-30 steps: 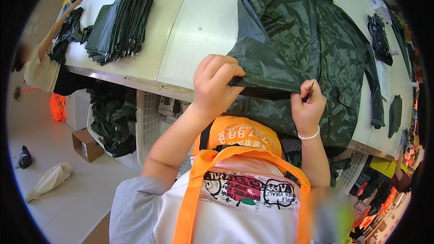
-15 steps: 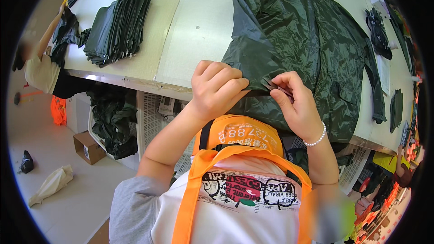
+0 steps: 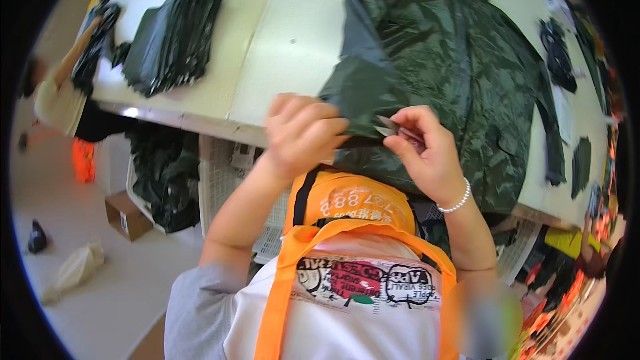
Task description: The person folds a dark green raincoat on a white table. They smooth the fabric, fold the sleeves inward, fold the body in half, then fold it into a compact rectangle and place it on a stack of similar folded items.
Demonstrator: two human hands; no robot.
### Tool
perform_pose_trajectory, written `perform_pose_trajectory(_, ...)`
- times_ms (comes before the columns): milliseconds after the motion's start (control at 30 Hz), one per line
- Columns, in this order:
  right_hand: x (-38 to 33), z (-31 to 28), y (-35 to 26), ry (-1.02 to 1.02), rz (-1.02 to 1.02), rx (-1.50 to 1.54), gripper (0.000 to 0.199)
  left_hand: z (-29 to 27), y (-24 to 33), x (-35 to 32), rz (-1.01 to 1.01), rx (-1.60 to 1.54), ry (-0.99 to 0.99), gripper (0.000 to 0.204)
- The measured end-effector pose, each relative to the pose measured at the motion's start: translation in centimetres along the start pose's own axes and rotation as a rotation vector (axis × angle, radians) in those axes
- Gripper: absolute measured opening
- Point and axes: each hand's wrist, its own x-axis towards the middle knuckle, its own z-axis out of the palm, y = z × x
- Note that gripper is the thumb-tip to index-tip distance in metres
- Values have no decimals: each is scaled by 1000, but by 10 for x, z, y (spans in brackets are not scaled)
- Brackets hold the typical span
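Note:
A dark green jacket [image 3: 433, 47] with a shiny surface is spread over the table, collar at the far side and hem over the near edge. My left hand [image 3: 303, 132], slightly blurred, is closed at the end of the jacket's left-lying sleeve [image 3: 363, 93]; its fingertips seem to pinch the edge, though the grip itself is hidden. In my right hand [image 3: 427, 150] is a small pair of thread snips [image 3: 387, 125]. Their pointed blades stand apart and face left, just beside the sleeve end.
A stack of folded dark green pieces [image 3: 175, 40] sits on the table [image 3: 267, 47] at the left. Beyond it a person's arm [image 3: 77, 53] handles dark cloth. Below the edge are a bin of dark cloth [image 3: 163, 180] and a cardboard box [image 3: 127, 215]. A black bundle [image 3: 557, 53] lies far right.
My left hand has shifted left, and the sleeve end has moved slightly with it. My right hand has moved a little left and down, and the snips' blades show more clearly.

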Motion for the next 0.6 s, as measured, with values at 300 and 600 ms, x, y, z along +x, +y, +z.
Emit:
perform_pose_trajectory(300,-85,-40,92,228,333,-287,10,-50,-74,-53,-501,-102,-58,41)
perform_pose_trajectory(600,-168,-227,245,585,416,-566,14,232,129,-19,-389,-251,-540,53)
